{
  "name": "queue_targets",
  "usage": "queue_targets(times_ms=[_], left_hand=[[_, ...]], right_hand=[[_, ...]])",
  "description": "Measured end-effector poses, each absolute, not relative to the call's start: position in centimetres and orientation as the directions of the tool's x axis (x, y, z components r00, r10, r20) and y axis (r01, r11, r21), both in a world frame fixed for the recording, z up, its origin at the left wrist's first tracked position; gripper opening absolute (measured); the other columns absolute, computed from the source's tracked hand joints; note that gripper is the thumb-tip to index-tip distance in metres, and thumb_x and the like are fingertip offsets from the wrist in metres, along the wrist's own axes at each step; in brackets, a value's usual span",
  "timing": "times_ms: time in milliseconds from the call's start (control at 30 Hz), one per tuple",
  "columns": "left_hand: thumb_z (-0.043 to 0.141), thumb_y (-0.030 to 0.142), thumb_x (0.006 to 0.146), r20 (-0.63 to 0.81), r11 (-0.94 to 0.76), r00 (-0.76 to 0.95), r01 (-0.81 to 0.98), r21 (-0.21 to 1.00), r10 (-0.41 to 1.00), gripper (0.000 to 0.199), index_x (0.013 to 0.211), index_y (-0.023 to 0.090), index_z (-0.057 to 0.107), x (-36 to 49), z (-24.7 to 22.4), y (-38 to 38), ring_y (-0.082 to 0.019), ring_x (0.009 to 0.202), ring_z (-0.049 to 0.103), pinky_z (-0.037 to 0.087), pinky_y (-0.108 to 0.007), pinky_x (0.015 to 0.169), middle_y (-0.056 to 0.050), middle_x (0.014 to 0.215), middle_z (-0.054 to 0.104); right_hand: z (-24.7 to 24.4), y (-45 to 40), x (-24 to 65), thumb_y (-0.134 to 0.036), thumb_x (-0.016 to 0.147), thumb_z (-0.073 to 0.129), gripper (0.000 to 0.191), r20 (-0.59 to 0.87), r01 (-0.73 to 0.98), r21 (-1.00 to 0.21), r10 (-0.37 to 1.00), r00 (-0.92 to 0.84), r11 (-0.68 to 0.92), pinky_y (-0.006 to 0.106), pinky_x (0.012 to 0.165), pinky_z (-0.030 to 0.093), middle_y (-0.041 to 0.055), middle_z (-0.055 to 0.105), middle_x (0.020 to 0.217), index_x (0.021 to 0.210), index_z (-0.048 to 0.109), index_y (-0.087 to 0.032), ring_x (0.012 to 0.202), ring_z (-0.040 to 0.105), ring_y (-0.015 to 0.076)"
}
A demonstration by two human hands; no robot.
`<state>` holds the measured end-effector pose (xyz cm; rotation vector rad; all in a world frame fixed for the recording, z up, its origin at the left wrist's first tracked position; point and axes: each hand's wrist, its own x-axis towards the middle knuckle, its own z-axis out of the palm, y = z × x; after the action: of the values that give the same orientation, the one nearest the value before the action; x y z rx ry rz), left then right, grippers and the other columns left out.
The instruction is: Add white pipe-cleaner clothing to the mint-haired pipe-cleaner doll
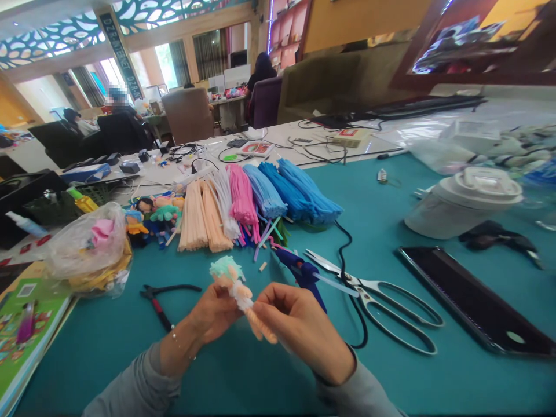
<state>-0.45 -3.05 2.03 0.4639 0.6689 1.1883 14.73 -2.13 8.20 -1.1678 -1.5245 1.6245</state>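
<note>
Pipe-cleaner doll [242, 292], mint-haired, peach-limbed, white-bodied: held tilted above the teal mat [243, 382], between both hands. Left hand [216, 311]: thumb and fingers gripping its upper body, seemingly as steadying support. Right hand [299, 324]: thumb and fingertips pinching near the legs, probably for fine control. Hot-glue gun [306, 274], blue, with translucent glue stick [341, 285]: lying just beyond the right hand, apparently for ready reach. Scissors [369, 294]: right of the gun. Pliers [151, 292]: left of the left hand. Pipe-cleaner bundles [243, 197], peach, white, pink, blue: side by side behind, likely sorted by colour.
</note>
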Motion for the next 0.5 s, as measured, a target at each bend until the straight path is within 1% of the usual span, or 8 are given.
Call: queue_targets(times_ms=[133,267,433,500], left_hand=[[0.089,0.023,0.040,-0.227,0.320,0.227,-0.675,0.665,0.947,0.032,0.062,0.011,0.068,-0.5,2.2,-3.0,-0.012,0.061,0.057,0.043,-0.025,0.064,-0.001,0.064,0.063],[0.089,0.026,0.039,-0.226,0.342,0.259,-0.645,0.683,0.939,0.035,0.062,0.011,0.068,-0.7,2.3,-3.0,-0.010,0.060,0.056,0.042,-0.024,0.062,-0.001,0.062,0.062],[0.090,0.027,0.036,-0.247,0.377,0.288,-0.635,0.674,0.925,0.039,0.065,0.011,0.070,-0.7,2.5,-3.0,-0.010,0.058,0.055,0.042,-0.023,0.060,0.000,0.061,0.061],[0.090,0.027,0.035,-0.247,0.369,0.276,-0.644,0.669,0.929,0.038,0.064,0.011,0.070,-0.7,2.6,-3.1,-0.010,0.058,0.055,0.042,-0.023,0.059,-0.001,0.063,0.063]], right_hand=[[7.8,-2.1,14.8,-0.028,0.067,0.054,0.017,-0.197,0.154,-0.978,0.884,-0.424,-0.144,0.020,0.035,0.031,-0.0039,0.055,0.036,0.052,0.050,-0.021,0.033,0.045,0.0088],[8.7,-2.5,14.9,-0.027,0.067,0.055,0.016,-0.206,0.199,-0.971,0.882,-0.424,-0.131,0.020,0.037,0.031,-0.0035,0.055,0.039,0.053,0.051,-0.020,0.036,0.045,0.0089],[9.9,-3.3,14.8,-0.024,0.070,0.054,0.017,-0.146,0.246,-0.968,0.902,-0.407,-0.046,0.021,0.044,0.039,-0.0040,0.055,0.040,0.054,0.050,-0.022,0.041,0.049,0.0103],[9.9,-3.6,14.7,-0.025,0.072,0.052,0.017,-0.111,0.299,-0.954,0.913,-0.393,0.013,0.022,0.044,0.040,-0.0038,0.055,0.040,0.055,0.050,-0.022,0.041,0.050,0.0113]])
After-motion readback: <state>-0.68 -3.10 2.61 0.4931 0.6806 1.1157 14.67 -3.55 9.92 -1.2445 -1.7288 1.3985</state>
